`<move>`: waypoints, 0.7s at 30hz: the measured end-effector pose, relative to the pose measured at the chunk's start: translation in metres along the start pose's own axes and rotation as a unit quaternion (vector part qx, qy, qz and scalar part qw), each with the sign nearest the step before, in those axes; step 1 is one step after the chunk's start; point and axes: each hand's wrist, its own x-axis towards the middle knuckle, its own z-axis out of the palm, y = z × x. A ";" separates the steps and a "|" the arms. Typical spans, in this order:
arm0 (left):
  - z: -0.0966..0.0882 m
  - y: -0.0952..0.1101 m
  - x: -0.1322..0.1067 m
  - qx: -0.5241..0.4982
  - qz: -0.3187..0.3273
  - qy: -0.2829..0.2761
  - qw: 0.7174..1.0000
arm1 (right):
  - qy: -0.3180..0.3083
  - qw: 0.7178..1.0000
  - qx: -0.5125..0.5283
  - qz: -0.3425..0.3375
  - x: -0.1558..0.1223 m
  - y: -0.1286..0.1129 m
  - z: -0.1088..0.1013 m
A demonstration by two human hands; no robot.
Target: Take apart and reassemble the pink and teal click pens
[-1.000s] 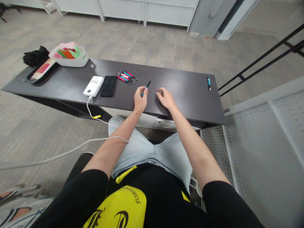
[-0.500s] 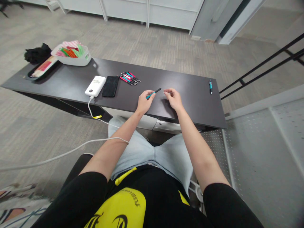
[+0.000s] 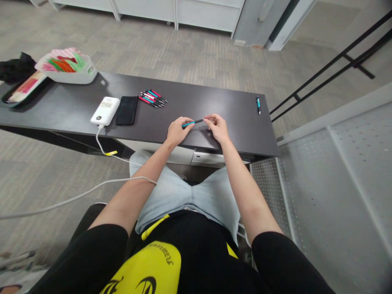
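Note:
My left hand (image 3: 177, 132) grips the blue barrel of a pen (image 3: 188, 124). The pen's black front part points right, toward my other hand. At that black end, my right hand (image 3: 219, 129) pinches a tiny silvery piece that looks like a pen tip, mostly hidden by the fingertips. Both hands are just over the front of the dark desk (image 3: 211, 98). To the left lies a group of pink, blue and white pens (image 3: 152, 99). One blue and black pen (image 3: 258, 105) rests alone near the right edge.
A black phone (image 3: 126, 110) and a white power bank (image 3: 105, 111) lie on the left. The power bank's white cable (image 3: 99, 141) runs down across my left arm. Farther left stand a white basket (image 3: 73, 77) and a black tray (image 3: 18, 100). Black rails (image 3: 321, 75) flank the right end.
My right hand has brought the small silvery piece up to the pen's black end, closing the gap. The pen has levelled out. My view has shifted slightly to the right.

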 end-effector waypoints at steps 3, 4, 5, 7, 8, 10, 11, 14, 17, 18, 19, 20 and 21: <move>0.000 0.001 0.000 -0.001 0.003 0.003 1.000 | 0.000 1.000 -0.001 0.002 -0.002 -0.002 -0.001; 0.000 0.001 0.000 -0.004 0.004 0.004 1.000 | 0.001 1.000 -0.002 0.001 -0.003 -0.003 -0.001; 0.000 0.001 0.000 -0.006 0.005 0.003 1.000 | 0.003 1.000 -0.003 0.000 -0.003 -0.003 -0.001; 0.000 0.001 0.000 -0.007 0.007 0.001 1.000 | 0.004 1.000 -0.010 0.001 -0.003 -0.003 -0.001; 0.000 0.001 0.000 -0.007 0.008 0.001 1.000 | 0.003 1.000 -0.015 0.003 -0.002 -0.003 -0.001; -0.001 0.000 0.000 -0.005 0.011 0.001 1.000 | -0.003 0.999 -0.031 0.007 -0.001 -0.001 -0.001; -0.001 -0.001 0.000 -0.003 0.012 0.002 1.000 | -0.007 0.999 -0.041 0.009 -0.001 -0.001 0.000; -0.001 -0.002 0.000 0.000 0.020 -0.003 1.000 | -0.017 0.997 -0.074 -0.001 -0.002 -0.002 0.000; 0.000 -0.003 0.000 -0.001 0.032 -0.013 0.999 | -0.032 0.992 -0.119 -0.024 -0.004 -0.004 0.002; 0.000 -0.002 0.000 -0.002 0.036 -0.016 0.999 | -0.037 0.990 -0.132 -0.030 -0.005 -0.004 0.003; 0.000 -0.002 0.000 -0.003 0.037 -0.017 0.999 | -0.040 0.989 -0.141 -0.034 -0.005 -0.005 0.004; 0.000 -0.002 0.000 -0.005 0.038 -0.017 0.999 | -0.042 0.988 -0.144 -0.036 -0.005 -0.005 0.004; 0.000 -0.002 0.000 -0.008 0.037 -0.017 0.999 | -0.043 0.988 -0.142 -0.037 -0.005 -0.005 0.005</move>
